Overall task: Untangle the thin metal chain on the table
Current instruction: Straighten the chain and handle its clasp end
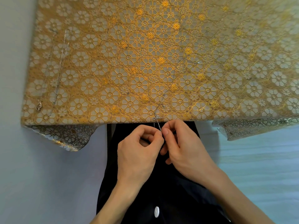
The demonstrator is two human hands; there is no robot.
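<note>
A thin silver chain (158, 123) runs from the table's near edge down to my hands, with a small knot of links at the edge and a strand trailing up across the cloth. My left hand (139, 146) and my right hand (181, 143) meet just below the table edge, over my lap. Both pinch the chain between thumb and fingertips at the same spot, fingers curled. The part of the chain inside the fingers is hidden.
The table wears a gold floral lace cloth (113, 62) whose corners hang down at the near left and right. Two other thin chains (60, 68) lie stretched out along the left side, one ending in a clasp (38, 106). Dark clothing fills my lap.
</note>
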